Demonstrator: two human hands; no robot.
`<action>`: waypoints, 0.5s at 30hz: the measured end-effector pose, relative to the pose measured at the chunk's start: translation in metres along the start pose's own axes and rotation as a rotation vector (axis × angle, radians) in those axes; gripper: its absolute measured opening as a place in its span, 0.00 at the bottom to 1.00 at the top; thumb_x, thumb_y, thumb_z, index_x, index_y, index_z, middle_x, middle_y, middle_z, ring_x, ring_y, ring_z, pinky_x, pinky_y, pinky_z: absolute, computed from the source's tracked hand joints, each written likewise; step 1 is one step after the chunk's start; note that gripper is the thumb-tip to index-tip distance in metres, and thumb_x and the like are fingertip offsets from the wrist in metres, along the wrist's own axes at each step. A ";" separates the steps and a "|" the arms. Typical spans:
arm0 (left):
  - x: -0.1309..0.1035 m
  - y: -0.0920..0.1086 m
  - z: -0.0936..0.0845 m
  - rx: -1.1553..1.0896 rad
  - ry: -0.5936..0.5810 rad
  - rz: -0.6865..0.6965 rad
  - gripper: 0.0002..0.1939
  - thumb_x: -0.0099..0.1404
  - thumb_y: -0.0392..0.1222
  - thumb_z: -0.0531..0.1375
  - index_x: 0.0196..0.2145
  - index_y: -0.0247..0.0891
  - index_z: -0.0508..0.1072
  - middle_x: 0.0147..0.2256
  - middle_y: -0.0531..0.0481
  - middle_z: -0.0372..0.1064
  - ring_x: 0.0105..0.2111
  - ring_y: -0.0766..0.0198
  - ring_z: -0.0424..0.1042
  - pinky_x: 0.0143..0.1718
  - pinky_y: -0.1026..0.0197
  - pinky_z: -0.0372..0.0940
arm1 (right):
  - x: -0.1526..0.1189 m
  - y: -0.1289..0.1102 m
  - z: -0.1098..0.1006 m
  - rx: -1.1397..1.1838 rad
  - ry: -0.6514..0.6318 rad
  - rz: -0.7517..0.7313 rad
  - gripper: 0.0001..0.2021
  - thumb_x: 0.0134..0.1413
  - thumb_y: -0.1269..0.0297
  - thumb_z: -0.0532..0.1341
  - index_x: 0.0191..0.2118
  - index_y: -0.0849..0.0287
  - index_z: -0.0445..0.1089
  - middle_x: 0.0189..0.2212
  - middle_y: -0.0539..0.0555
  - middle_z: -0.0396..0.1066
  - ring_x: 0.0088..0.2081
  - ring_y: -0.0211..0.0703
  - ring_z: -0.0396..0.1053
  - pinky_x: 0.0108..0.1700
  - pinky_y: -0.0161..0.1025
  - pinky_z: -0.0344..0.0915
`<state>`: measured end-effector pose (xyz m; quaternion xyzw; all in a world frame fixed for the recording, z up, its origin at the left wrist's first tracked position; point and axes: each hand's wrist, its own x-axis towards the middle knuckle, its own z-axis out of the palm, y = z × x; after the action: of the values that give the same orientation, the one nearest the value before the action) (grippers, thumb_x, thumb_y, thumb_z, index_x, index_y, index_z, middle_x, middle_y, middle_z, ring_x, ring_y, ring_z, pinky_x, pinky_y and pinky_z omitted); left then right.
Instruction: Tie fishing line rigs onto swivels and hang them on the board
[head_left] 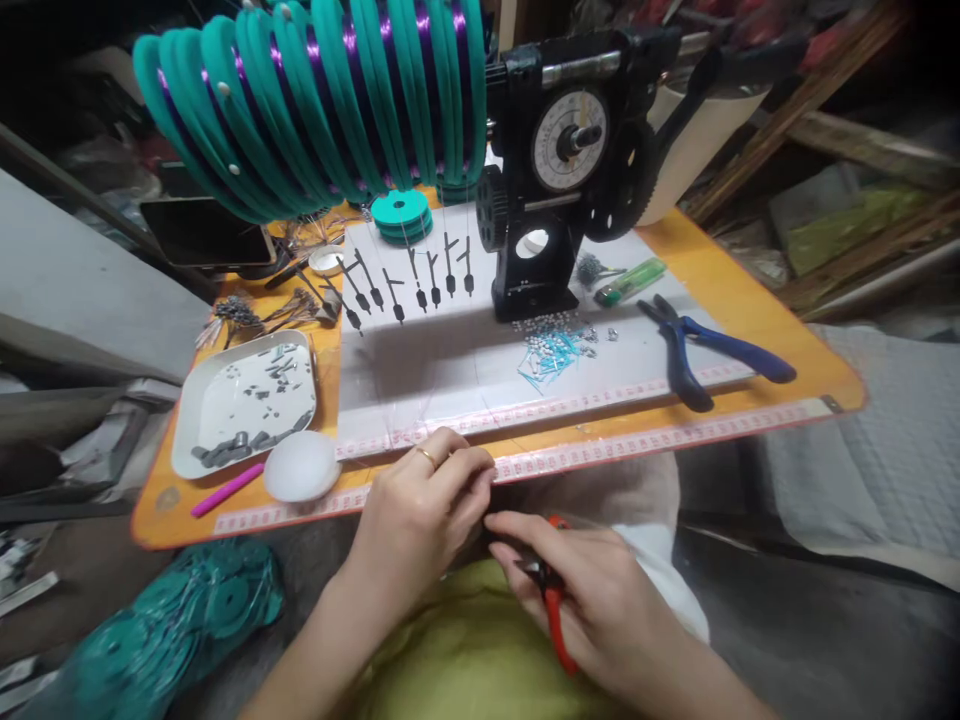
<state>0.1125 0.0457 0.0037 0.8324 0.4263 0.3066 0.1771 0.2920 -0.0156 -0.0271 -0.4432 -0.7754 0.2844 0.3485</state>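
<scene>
Pliers (553,600) with red handles sit tight in our right hand (592,600); just beside that grip, our left hand (420,510) pinches something too small to see, steadying it.

We noted glossy teal plastic spools (322,100), a matt black metal winder (562,160), a smooth orange board (750,290), and blue pliers (712,350) with seemingly rubbery grips.

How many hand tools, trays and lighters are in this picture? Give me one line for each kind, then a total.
Pliers: 2, blue-handled on the board, red-handled in the right hand
Tray: 1, white
Lighter: 1, green
Total: 4
</scene>
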 end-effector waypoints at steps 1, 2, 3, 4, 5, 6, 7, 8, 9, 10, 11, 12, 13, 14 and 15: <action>0.000 0.001 0.001 0.035 -0.020 -0.004 0.05 0.68 0.32 0.57 0.36 0.36 0.73 0.33 0.48 0.69 0.28 0.67 0.69 0.28 0.66 0.64 | -0.001 0.000 -0.001 0.002 0.038 0.007 0.16 0.58 0.77 0.57 0.51 0.57 0.66 0.27 0.46 0.74 0.22 0.34 0.69 0.26 0.32 0.63; 0.000 0.002 0.002 0.061 -0.032 -0.008 0.05 0.68 0.32 0.57 0.36 0.36 0.73 0.33 0.49 0.69 0.27 0.67 0.68 0.27 0.65 0.64 | -0.001 0.001 -0.002 -0.006 0.073 0.013 0.16 0.58 0.77 0.57 0.51 0.58 0.66 0.27 0.46 0.74 0.21 0.34 0.69 0.26 0.31 0.64; 0.001 0.002 0.002 0.076 -0.042 -0.011 0.05 0.68 0.32 0.57 0.36 0.36 0.73 0.32 0.49 0.68 0.27 0.66 0.68 0.27 0.65 0.64 | -0.002 0.002 -0.003 -0.023 0.101 0.016 0.17 0.58 0.77 0.58 0.53 0.58 0.65 0.26 0.46 0.73 0.20 0.33 0.67 0.26 0.31 0.64; 0.001 0.003 0.001 0.080 -0.052 -0.016 0.05 0.68 0.32 0.57 0.36 0.36 0.73 0.32 0.49 0.68 0.28 0.66 0.69 0.28 0.64 0.65 | -0.002 0.004 -0.003 -0.049 0.123 0.012 0.18 0.59 0.76 0.58 0.55 0.59 0.65 0.25 0.46 0.73 0.19 0.33 0.66 0.26 0.31 0.64; 0.002 0.003 0.000 0.077 -0.062 -0.023 0.05 0.68 0.32 0.57 0.36 0.36 0.73 0.32 0.48 0.69 0.28 0.65 0.69 0.29 0.64 0.65 | -0.002 0.005 -0.003 -0.084 0.138 0.003 0.20 0.60 0.76 0.57 0.58 0.61 0.63 0.24 0.46 0.72 0.19 0.33 0.65 0.26 0.31 0.64; 0.002 0.003 -0.001 0.072 -0.072 -0.031 0.05 0.68 0.32 0.57 0.36 0.36 0.73 0.32 0.48 0.69 0.29 0.64 0.70 0.29 0.63 0.66 | -0.001 0.007 -0.003 -0.123 0.144 -0.008 0.22 0.61 0.75 0.57 0.60 0.63 0.61 0.23 0.46 0.71 0.18 0.34 0.65 0.25 0.32 0.64; 0.003 0.004 -0.002 0.067 -0.079 -0.035 0.05 0.68 0.32 0.57 0.36 0.36 0.73 0.32 0.48 0.69 0.29 0.64 0.70 0.30 0.63 0.66 | -0.001 0.008 -0.003 -0.164 0.134 -0.022 0.24 0.62 0.74 0.56 0.63 0.65 0.58 0.23 0.46 0.71 0.19 0.35 0.66 0.25 0.33 0.65; 0.004 0.004 -0.003 0.065 -0.084 -0.038 0.05 0.68 0.32 0.57 0.36 0.36 0.73 0.33 0.48 0.69 0.29 0.64 0.70 0.30 0.63 0.67 | 0.000 0.009 -0.003 -0.204 0.113 -0.033 0.25 0.63 0.73 0.55 0.64 0.67 0.56 0.23 0.47 0.71 0.19 0.37 0.67 0.25 0.34 0.65; 0.004 0.004 -0.003 0.065 -0.088 -0.038 0.05 0.68 0.32 0.57 0.37 0.36 0.73 0.33 0.48 0.69 0.29 0.64 0.70 0.30 0.63 0.67 | 0.001 0.010 -0.003 -0.242 0.083 -0.041 0.25 0.64 0.72 0.54 0.65 0.69 0.55 0.23 0.48 0.71 0.20 0.38 0.68 0.24 0.35 0.65; 0.004 0.004 -0.003 0.067 -0.089 -0.038 0.05 0.68 0.32 0.57 0.37 0.36 0.73 0.33 0.48 0.69 0.29 0.64 0.70 0.30 0.63 0.67 | 0.003 0.010 -0.003 -0.280 0.054 -0.047 0.25 0.65 0.72 0.52 0.65 0.70 0.54 0.23 0.49 0.72 0.20 0.39 0.69 0.24 0.36 0.66; 0.004 0.004 -0.003 0.070 -0.089 -0.037 0.05 0.68 0.32 0.57 0.37 0.35 0.73 0.33 0.48 0.69 0.29 0.64 0.70 0.30 0.63 0.67 | 0.004 0.010 -0.003 -0.318 0.027 -0.056 0.24 0.66 0.72 0.51 0.65 0.71 0.55 0.23 0.50 0.72 0.20 0.40 0.69 0.24 0.36 0.66; 0.004 0.004 -0.003 0.073 -0.091 -0.035 0.05 0.69 0.32 0.56 0.37 0.35 0.73 0.33 0.48 0.69 0.29 0.64 0.71 0.30 0.63 0.67 | 0.006 0.009 -0.004 -0.364 0.009 -0.068 0.23 0.67 0.72 0.49 0.64 0.72 0.56 0.22 0.50 0.72 0.20 0.40 0.69 0.23 0.37 0.66; 0.003 0.004 -0.004 0.077 -0.093 -0.029 0.05 0.69 0.32 0.56 0.37 0.35 0.73 0.33 0.48 0.69 0.30 0.64 0.71 0.30 0.63 0.67 | 0.008 0.007 -0.004 -0.420 0.000 -0.084 0.22 0.67 0.73 0.47 0.63 0.74 0.58 0.21 0.50 0.71 0.19 0.40 0.68 0.22 0.37 0.65; 0.002 0.004 -0.004 0.083 -0.096 -0.023 0.06 0.69 0.33 0.56 0.38 0.36 0.73 0.34 0.48 0.69 0.30 0.64 0.71 0.30 0.63 0.68 | 0.009 0.005 -0.005 -0.486 -0.005 -0.098 0.21 0.68 0.73 0.45 0.62 0.75 0.60 0.19 0.50 0.69 0.18 0.41 0.67 0.21 0.38 0.64; 0.001 0.003 -0.005 0.090 -0.097 -0.013 0.06 0.70 0.33 0.56 0.38 0.36 0.73 0.34 0.48 0.69 0.31 0.63 0.71 0.31 0.63 0.68 | 0.010 0.002 -0.005 -0.555 -0.015 -0.113 0.21 0.68 0.74 0.44 0.61 0.77 0.62 0.17 0.50 0.68 0.17 0.41 0.66 0.19 0.38 0.62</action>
<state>0.1116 0.0449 0.0100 0.8506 0.4360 0.2451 0.1619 0.2930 -0.0047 -0.0231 -0.4755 -0.8497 0.0443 0.2234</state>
